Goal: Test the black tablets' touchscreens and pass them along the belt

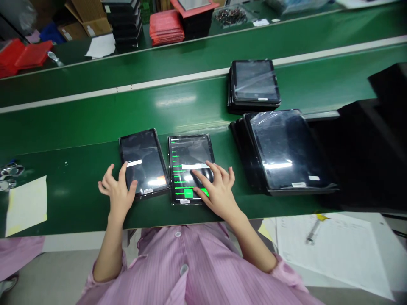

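Two tablets lie side by side on the green bench. My left hand [119, 190] is at the left edge of the darker tablet [144, 150], fingers spread, index fingertip by a small white box on its screen. On the right tablet [192, 148], green lines of text, a white bar and green buttons are lit up. Over its lower right part reaches my right hand [219, 188], fingers apart, with the index finger and thumb at the screen; whether they press on it I cannot tell. Neither hand grips anything.
To the right are a stack of larger tablets [286, 148] and, behind it, a smaller stack [256, 82]. A yellow-edged paper [27, 205] lies at left. Red pouches [167, 27] sit on the far shelf. Below right are written sheets [343, 250].
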Demonstrator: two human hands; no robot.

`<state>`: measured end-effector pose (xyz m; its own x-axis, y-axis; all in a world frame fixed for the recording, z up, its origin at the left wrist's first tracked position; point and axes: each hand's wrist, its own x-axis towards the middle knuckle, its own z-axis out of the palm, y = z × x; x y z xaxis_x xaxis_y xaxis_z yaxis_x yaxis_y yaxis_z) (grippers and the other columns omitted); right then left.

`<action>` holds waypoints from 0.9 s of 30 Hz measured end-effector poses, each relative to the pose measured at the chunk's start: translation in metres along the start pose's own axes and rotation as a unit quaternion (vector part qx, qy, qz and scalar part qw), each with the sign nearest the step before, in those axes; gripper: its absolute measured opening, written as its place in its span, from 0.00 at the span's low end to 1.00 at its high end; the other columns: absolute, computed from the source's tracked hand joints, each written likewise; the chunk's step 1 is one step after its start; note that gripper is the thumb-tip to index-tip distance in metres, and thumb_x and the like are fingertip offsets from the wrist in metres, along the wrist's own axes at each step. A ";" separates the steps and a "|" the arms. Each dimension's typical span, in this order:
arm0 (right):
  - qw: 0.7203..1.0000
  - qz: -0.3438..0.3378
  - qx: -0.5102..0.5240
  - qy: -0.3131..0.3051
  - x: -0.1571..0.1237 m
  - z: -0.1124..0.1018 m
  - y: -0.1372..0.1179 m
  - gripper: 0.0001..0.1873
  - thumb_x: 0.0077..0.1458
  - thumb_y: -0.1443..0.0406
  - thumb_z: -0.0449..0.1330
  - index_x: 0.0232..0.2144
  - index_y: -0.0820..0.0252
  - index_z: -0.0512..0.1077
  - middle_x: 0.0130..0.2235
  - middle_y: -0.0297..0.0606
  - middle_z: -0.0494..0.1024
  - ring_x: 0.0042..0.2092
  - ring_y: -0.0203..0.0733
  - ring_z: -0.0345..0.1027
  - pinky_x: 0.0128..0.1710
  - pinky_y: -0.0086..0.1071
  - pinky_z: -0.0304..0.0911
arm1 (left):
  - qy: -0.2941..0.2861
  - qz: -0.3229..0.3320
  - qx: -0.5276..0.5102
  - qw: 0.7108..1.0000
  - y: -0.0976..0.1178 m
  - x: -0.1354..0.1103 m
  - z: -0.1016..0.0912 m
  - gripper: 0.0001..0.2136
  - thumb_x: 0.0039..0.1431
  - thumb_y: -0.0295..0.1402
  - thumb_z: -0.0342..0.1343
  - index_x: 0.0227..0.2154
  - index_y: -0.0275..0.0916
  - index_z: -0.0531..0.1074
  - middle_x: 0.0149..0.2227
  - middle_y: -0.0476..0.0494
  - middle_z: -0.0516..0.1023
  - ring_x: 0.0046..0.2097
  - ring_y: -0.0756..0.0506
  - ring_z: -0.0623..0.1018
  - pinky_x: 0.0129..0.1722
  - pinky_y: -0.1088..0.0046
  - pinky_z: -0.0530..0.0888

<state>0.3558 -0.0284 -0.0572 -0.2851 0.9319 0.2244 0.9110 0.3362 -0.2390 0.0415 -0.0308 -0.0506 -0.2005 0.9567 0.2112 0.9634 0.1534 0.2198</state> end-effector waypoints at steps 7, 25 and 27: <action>1.000 0.013 -0.006 0.008 0.007 0.001 -0.001 0.26 0.63 0.54 0.56 0.62 0.44 0.63 0.67 0.47 0.53 0.64 0.62 0.48 0.62 0.68 0.40 | 0.008 0.046 -0.022 0.999 0.003 0.048 -0.019 0.31 0.68 0.54 0.37 0.67 0.41 0.57 0.68 0.29 0.53 0.67 0.31 0.56 0.65 0.40 0.43; 0.992 0.083 0.094 0.027 0.125 0.020 0.061 0.25 0.69 0.54 0.42 0.59 0.50 0.69 0.61 0.48 0.61 0.62 0.56 0.54 0.60 0.54 0.53 | -0.297 0.254 -0.102 0.915 0.023 0.192 0.004 0.24 0.66 0.47 0.46 0.58 0.40 0.70 0.60 0.42 0.73 0.60 0.38 0.73 0.60 0.61 0.68; 0.992 0.074 0.097 0.041 0.126 0.029 0.064 0.25 0.69 0.53 0.42 0.58 0.47 0.71 0.62 0.47 0.60 0.62 0.57 0.53 0.61 0.55 0.52 | -0.329 0.256 -0.079 0.906 0.028 0.185 -0.003 0.25 0.67 0.47 0.45 0.61 0.40 0.67 0.63 0.41 0.70 0.62 0.39 0.70 0.63 0.59 0.65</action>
<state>0.3694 0.1144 -0.0718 -0.1196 0.9617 0.2467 0.8648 0.2230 -0.4498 0.0307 0.1499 -0.0029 0.4643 0.8409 -0.2780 0.8523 -0.3388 0.3986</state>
